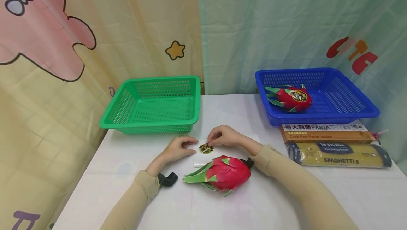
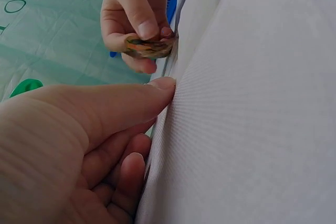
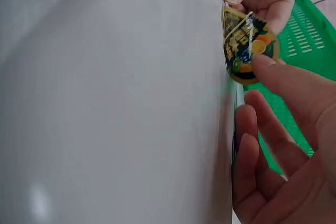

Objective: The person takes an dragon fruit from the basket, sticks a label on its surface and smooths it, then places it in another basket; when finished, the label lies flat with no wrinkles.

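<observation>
Between thumb and fingers my right hand (image 1: pixel 225 136) pinches one side of a round black-and-gold fruit sticker (image 1: pixel 206 148). In the right wrist view that sticker (image 3: pixel 247 48) is tilted up, partly behind the thumb. My left hand (image 1: pixel 177 149) rests just left of it, thumb and forefinger apart with nothing held between them. A white sheet (image 1: pixel 199 160) lies beneath the sticker. On the near side of the sheet is a red dragon fruit (image 1: pixel 229 174), its green tip pointing left. In the left wrist view the left thumb (image 2: pixel 131 100) lies close to the white surface.
A green basket (image 1: pixel 149 129) stands at the back left. At the back right, a blue basket (image 1: pixel 324 117) holds another dragon fruit (image 1: pixel 287 98) bearing a similar sticker. Before it lie a pasta box (image 1: pixel 327 136) and a spaghetti pack (image 1: pixel 340 155). A curtain (image 1: pixel 229 39) hangs behind the table.
</observation>
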The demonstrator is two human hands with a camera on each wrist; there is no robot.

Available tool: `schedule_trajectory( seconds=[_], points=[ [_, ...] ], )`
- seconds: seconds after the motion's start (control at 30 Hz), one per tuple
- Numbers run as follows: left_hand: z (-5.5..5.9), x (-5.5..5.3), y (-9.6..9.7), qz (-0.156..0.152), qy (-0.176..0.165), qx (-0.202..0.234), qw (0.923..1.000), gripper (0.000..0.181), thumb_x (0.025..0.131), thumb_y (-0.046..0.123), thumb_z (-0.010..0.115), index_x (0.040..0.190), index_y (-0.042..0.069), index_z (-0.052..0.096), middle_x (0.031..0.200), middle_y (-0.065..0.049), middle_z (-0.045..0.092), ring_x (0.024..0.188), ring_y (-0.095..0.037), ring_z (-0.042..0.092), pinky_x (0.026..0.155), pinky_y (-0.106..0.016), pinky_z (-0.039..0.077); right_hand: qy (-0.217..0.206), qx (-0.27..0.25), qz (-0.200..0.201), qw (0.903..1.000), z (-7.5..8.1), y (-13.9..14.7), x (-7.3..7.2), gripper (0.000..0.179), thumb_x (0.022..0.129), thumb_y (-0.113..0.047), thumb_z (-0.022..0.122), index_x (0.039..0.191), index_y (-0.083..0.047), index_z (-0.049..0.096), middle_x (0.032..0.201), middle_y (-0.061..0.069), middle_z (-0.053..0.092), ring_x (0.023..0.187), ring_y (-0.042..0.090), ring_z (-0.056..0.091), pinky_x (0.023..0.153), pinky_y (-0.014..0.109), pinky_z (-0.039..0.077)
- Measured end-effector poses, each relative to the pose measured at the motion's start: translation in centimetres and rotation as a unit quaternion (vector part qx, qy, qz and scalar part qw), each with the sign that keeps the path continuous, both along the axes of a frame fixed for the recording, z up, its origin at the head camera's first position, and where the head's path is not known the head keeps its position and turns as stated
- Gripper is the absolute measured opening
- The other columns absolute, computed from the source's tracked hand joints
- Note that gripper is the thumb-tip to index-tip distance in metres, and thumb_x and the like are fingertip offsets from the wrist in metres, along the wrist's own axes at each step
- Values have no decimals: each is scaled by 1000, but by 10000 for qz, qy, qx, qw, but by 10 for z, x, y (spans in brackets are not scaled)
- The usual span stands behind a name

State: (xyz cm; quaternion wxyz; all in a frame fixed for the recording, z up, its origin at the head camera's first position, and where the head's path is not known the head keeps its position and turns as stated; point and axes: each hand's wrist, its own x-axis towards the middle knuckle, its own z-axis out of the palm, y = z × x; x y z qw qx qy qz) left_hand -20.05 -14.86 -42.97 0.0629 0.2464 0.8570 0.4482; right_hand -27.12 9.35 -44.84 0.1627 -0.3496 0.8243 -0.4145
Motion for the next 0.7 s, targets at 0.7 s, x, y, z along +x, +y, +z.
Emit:
schedule_trajectory(
  seconds=[0.7],
  points=[
    [29, 28, 16, -394, 664, 1498, 9857, 25, 87, 1, 65, 111, -1, 64, 113, -15, 62, 105, -29, 58, 86, -36, 50, 141, -1900, -389, 9809, 63, 56, 78, 13, 83, 5, 67, 91, -5, 64, 85, 3, 62, 77, 16, 58, 72, 29, 53]
  ],
)
